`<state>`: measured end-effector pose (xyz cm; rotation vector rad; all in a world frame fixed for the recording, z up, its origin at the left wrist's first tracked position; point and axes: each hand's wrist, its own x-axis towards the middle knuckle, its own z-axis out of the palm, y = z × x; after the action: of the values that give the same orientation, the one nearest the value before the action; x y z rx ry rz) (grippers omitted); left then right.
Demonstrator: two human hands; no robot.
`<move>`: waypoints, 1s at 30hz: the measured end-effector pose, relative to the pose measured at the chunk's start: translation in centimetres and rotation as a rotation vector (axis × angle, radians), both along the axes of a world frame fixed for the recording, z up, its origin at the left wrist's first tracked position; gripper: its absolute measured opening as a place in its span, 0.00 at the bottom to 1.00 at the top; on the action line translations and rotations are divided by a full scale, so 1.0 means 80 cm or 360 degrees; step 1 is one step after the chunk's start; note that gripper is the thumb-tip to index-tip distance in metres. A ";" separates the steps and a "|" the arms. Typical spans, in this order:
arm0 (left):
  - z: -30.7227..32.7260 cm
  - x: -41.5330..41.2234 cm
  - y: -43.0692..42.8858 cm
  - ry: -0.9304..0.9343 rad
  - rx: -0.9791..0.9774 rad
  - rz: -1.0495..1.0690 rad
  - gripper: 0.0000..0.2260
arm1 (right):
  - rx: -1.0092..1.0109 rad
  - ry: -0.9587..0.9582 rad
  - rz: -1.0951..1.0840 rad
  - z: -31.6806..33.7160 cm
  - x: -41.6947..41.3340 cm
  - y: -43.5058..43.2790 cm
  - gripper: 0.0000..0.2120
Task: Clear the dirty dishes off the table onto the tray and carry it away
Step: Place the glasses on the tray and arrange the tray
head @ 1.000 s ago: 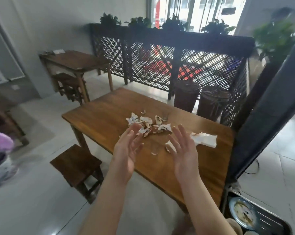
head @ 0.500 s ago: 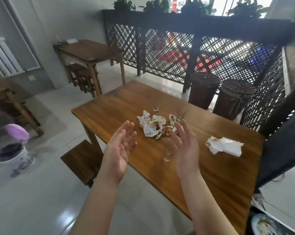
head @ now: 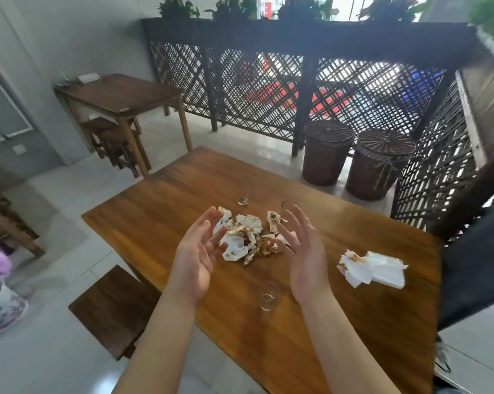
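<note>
- While both hands hover palm-inward over the table [head: 169,217], neither holds anything. The left hand [head: 196,260] and right hand [head: 307,260] have their fingers spread and loosely bent, with a gap between the palms.
- The tissue pile [head: 245,240] is soiled and crumpled. It lies at 12 o'clock from that gap, just past the palms.
- The left fingers [head: 208,223] overlap the pile's 9 o'clock edge and the right fingers [head: 294,220] its 3 o'clock edge. Whether they touch it cannot be told.
- The pile sprawls roughly 9 to 3, so its spread runs across the line between the two palms.
- The near glass [head: 268,297] stands upright at 6 o'clock of the pile, below the gap and beside the right wrist. The right hand is the nearer one.
- The far glass [head: 286,209] stands upright at 1 o'clock of the pile, just behind the right fingertips.
- A small clear item [head: 243,201] sits at 12 o'clock of the pile, too small to identify.
- The napkins [head: 373,270] are at 3 o'clock of the right hand, well apart from it.
- The tray is not in view.
- Judgement: the pile sits ready for a two-sided scoop. Either glass would fall to the right hand.
</note>
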<state>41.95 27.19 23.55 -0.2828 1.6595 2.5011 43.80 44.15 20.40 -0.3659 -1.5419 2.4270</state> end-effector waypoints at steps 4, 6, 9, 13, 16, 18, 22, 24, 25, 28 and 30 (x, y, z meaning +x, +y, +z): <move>-0.017 -0.044 0.011 -0.0027 -0.0033 -0.0093 0.12 | 0.0052 -0.0089 -0.0085 -0.025 -0.022 0.012 0.18; -0.030 -0.071 0.013 -0.0053 -0.0040 -0.0152 0.12 | 0.0067 -0.0124 -0.0116 -0.036 -0.035 0.014 0.18; -0.048 -0.115 0.009 -0.0104 -0.0028 -0.0201 0.11 | 0.0082 -0.0190 -0.0140 -0.047 -0.059 0.009 0.21; -0.071 -0.191 -0.010 -0.0187 -0.0050 -0.0337 0.13 | 0.0101 -0.0320 -0.0225 -0.061 -0.110 -0.007 0.23; -0.086 -0.259 -0.025 -0.0221 -0.0089 -0.0466 0.13 | 0.0126 -0.0414 -0.0323 -0.068 -0.155 -0.016 0.18; -0.095 -0.294 -0.031 -0.0226 -0.0136 -0.0544 0.13 | 0.0128 -0.0463 -0.0386 -0.075 -0.179 -0.021 0.18; -0.133 -0.347 -0.055 -0.0330 -0.0269 -0.0725 0.12 | 0.0142 -0.0576 -0.0434 -0.096 -0.216 -0.052 0.19; -0.153 -0.365 -0.074 -0.0357 -0.0360 -0.0825 0.11 | 0.0121 -0.0633 -0.0415 -0.109 -0.231 -0.074 0.17; -0.161 -0.366 -0.079 -0.0317 -0.0417 -0.0889 0.12 | 0.0106 -0.0657 -0.0403 -0.112 -0.231 -0.080 0.18; -0.183 -0.364 -0.102 -0.0151 -0.0733 -0.1154 0.13 | 0.0087 -0.0767 -0.0347 -0.129 -0.237 -0.103 0.22; -0.201 -0.356 -0.116 -0.0113 -0.0909 -0.1374 0.16 | 0.0071 -0.0853 -0.0342 -0.140 -0.237 -0.115 0.20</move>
<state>13.48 17.93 7.45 0.2537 1.8800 1.3717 24.85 34.96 9.19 -1.1846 -1.6365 2.2268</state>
